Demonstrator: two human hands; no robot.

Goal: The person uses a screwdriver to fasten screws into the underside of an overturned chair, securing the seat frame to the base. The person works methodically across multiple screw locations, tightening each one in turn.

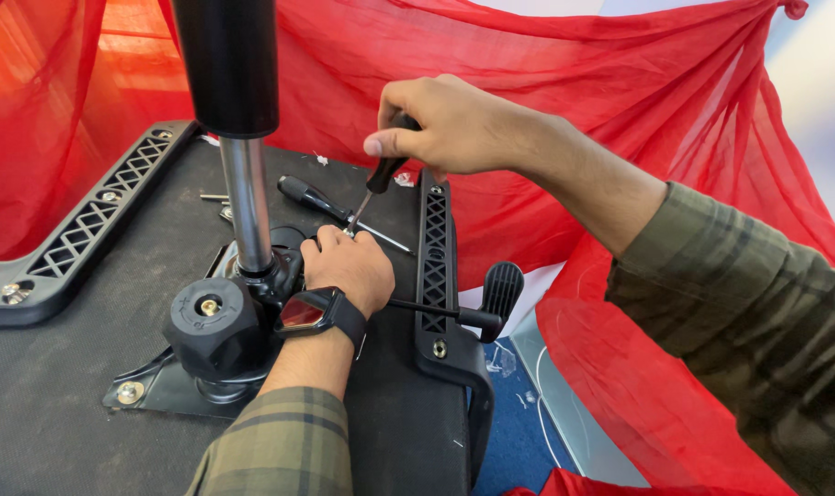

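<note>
Hands of one person work on the underside of an upturned black fabric chair seat (59,404). The right hand (445,124) is curled tight round the black handle of a slim screwdriver (373,184), tip angled down at the black metal tilt mechanism (225,331). The left hand (349,266), wearing one black smartwatch (318,312), rests fisted on that mechanism beside the tip; whether it pinches anything cannot be told. A second black-handled screwdriver (330,207) lies on the seat. Two black plastic lattice armrest brackets (87,220) flank the seat; one chrome gas cylinder (245,197) stands upright. Red cloth (638,119) hangs behind
</note>
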